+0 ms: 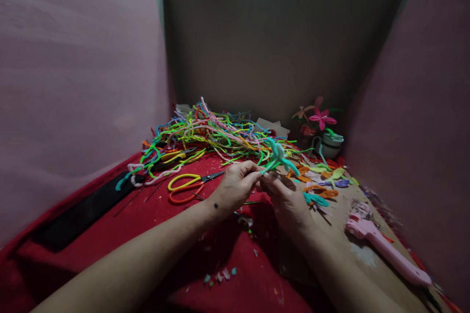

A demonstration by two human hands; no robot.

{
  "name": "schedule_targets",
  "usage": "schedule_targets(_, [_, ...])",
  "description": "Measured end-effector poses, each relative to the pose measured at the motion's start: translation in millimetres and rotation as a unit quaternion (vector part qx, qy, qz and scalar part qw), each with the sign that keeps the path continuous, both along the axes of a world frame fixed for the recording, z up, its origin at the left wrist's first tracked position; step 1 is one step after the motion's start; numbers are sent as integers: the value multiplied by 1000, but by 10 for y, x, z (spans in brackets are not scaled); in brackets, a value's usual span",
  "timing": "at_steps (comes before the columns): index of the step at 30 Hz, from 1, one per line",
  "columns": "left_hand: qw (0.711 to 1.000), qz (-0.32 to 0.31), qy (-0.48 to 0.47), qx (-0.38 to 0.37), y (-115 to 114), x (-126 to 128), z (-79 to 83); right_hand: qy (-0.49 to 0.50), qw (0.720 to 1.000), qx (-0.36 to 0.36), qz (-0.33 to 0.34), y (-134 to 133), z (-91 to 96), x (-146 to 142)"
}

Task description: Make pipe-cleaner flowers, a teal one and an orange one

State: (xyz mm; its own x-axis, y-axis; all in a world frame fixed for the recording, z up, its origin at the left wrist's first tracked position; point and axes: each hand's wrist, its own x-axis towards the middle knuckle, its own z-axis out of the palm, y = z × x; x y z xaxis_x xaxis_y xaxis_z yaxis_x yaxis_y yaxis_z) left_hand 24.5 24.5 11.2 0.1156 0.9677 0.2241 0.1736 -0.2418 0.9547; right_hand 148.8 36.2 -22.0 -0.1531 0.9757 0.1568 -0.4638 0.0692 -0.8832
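Between my two hands is a turquoise pipe-cleaner flower (279, 154), its looped petals pointing up and away from me. My left hand (233, 189) pinches the base of the flower between thumb and fingers. Close against it, my right hand (288, 201) also grips the base, its fingertips partly hidden. Just left of my left hand lie scissors (186, 189) with one yellow and one red handle. Beyond the hands a tangled heap of coloured pipe cleaners (216, 132) spreads over the red cloth (154, 244).
On the cardboard (338, 234) at right lie a pink glue gun (389, 249), orange petal loops (319, 190) and a turquoise petal piece (316, 199). A small pot (328, 144) and a pink flower (322, 119) stand behind. At left is a black flat object (81, 210). Scraps (222, 275) lie in front.
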Motion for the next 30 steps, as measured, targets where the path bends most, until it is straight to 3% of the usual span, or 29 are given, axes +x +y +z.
schedule_targets(3, [993, -29, -77, -82, -4, -17, 44, -34, 999, 33, 15, 2, -15, 5])
schedule_targets(7, [964, -106, -161, -181, 35, -94, 55, -16, 999, 9, 33, 17, -34, -14])
schedule_targets(10, [962, -134, -122, -202, 49, -122, 30, 22, 999, -6, 28, 12, -41, -29])
schedule_targets(12, [989, -84, -17, -121, 38, -109, -13, 40, 999, -30, -1, 5, -58, -29])
schedule_targets(14, [991, 3, 131, 37, 16, -86, -72, 38, 997, -53, -33, -1, -84, -26])
schedule_targets(17, [905, 58, 344, 242, -12, -70, -162, 2, 998, -39, -59, -8, -110, -30])
schedule_targets(19, [851, 48, 436, 288, -11, -79, -202, -23, 997, -9, -80, -16, -100, -42])
schedule_targets(21, [832, 55, 460, 304, 5, -95, -219, -42, 993, 16, -105, -29, -70, -53])
schedule_targets(24, [871, 65, 384, 299, 32, -111, -197, -67, 992, 25, -103, -47, -25, -54])
schedule_targets(27, [931, 56, 270, 239, 25, -100, -123, -80, 992, 47, -82, -41, -26, -40])
schedule_targets(30, [966, 26, 192, 171, -8, -83, -35, -75, 994, 62, -48, -12, -54, -21])
